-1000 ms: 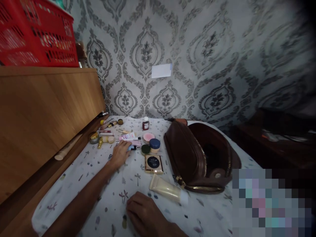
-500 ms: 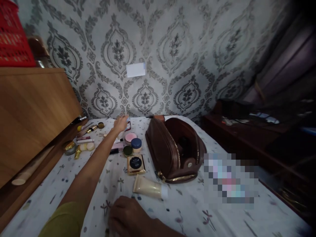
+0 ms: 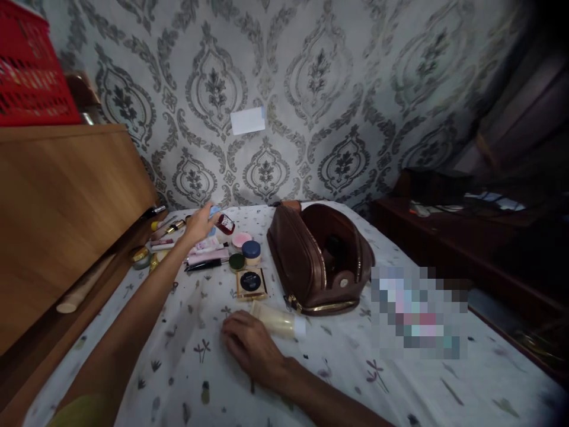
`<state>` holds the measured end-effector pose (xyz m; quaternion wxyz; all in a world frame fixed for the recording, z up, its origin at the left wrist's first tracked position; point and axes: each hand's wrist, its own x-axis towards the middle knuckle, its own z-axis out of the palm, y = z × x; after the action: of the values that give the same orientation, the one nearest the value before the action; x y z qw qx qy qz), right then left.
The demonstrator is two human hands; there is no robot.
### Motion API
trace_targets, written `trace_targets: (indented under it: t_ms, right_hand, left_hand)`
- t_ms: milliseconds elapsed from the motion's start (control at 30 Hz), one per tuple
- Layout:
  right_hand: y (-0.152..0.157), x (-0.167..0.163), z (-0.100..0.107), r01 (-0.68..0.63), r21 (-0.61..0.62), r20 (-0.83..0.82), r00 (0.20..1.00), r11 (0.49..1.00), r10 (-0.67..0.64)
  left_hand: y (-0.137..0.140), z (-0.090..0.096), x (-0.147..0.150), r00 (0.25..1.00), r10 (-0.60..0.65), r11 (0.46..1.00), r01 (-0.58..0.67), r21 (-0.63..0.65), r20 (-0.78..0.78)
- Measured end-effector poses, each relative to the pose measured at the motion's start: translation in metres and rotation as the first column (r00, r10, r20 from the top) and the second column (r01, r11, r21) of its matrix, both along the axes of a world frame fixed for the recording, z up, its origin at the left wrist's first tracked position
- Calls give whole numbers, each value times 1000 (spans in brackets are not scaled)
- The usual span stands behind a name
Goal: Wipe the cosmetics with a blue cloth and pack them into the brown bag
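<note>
My left hand [image 3: 200,224] reaches to the far side of the cloth, its fingers closed on a small dark red bottle [image 3: 226,224] with a pale label; a light blue part shows by the fingers. My right hand [image 3: 249,349] rests on the near cloth with loosely curled fingers, beside a cream squeeze tube [image 3: 280,322] with a white cap. Between the hands are a gold compact [image 3: 251,283], a jar with a blue lid [image 3: 251,252], a dark green-lidded pot [image 3: 237,262], a pink round case [image 3: 242,239] and a black pen-like stick [image 3: 205,264].
An open brown toiletry bag [image 3: 291,261] stands right of the cosmetics. Farther right is a blurred-out patch [image 3: 418,314]. Several small cosmetics and a gold-lidded jar [image 3: 140,257] lie at left, near a wooden cabinet [image 3: 71,219] with a red basket [image 3: 33,71] on top.
The red bottle has tilted in my left hand and moved slightly left. My right hand has moved up and right, next to the cream tube. The camera view has shifted a little.
</note>
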<state>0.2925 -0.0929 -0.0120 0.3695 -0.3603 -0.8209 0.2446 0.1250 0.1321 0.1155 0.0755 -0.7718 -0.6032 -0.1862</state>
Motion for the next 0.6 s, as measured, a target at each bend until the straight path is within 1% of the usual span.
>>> trace_targets:
  t_ms: [100,167,267,367,400,467,533,600]
  right_hand:
    - [0,2,-1,23,-13,-114,993,1000,-25]
    - [1,2,-1,30,-52,-198,979,998,-40]
    - [4,-2,0,31,-146,-304,950,989,-75]
    - [11,-8,2,34,-246,-335,935,969,-117]
    - [13,-10,3,41,-268,-338,931,963,-134]
    - [19,-10,5,53,-305,-351,922,951,-163]
    - [24,-8,8,42,-351,-365,914,935,-178]
    - [26,-5,10,16,-388,-375,911,921,-174]
  left_hand:
    - [-37,9,-24,999,-30,999,30,17,-25]
    - [-66,10,-33,996,-77,997,77,5,-44]
    - [-108,5,-34,988,-149,986,144,-89,-50]
    - [-142,-6,-23,981,-192,960,184,-209,-20]
    - [-151,-10,-19,977,-211,949,210,-236,20]
    - [-162,-16,-14,951,-265,919,300,-256,162]
    - [-166,-21,-15,889,-299,896,387,-220,347]
    - [-166,-24,-21,824,-279,902,401,-161,493]
